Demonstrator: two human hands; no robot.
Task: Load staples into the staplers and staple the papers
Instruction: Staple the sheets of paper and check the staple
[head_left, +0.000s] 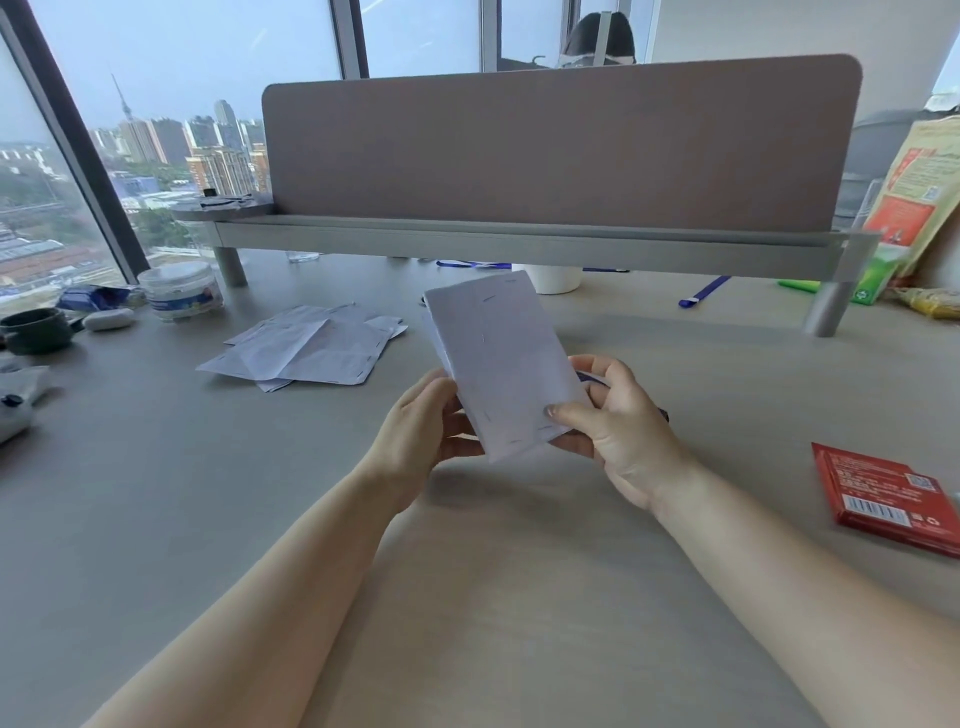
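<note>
We hold a folded white paper packet (501, 358) above the counter (260, 519), upright and tilted slightly away from us. The packet is a thick rectangular stack with soft, rounded corners; short metal staples mark its face, with several along the lower edge and a few near the top. Our left hand (421, 426) cups the packet's lower left edge, fingers curled behind the paper and thumb at the side. Our right hand (618, 421) is closed on the lower right corner, thumb pressed flat on the front face, fingers wrapped behind. Something dark blue shows between the right fingers and behind the paper; we cannot tell what it is.

The counter is smooth, matte, grey-beige with faint grain. To the left of the left hand and farther from us, a loose pile of stapled white sheets (306, 348) lies flat, creased and overlapping. Farther left stands a squat clear plastic jar (179, 291) with a printed label. To the right of the right hand, well apart, a flat red carton (888, 493) with a barcode lies on the counter. Beyond both hands a felt-like mauve divider panel (561, 140) with rounded top corners stands on a grey metal riser shelf (519, 241) with cylindrical legs.
</note>
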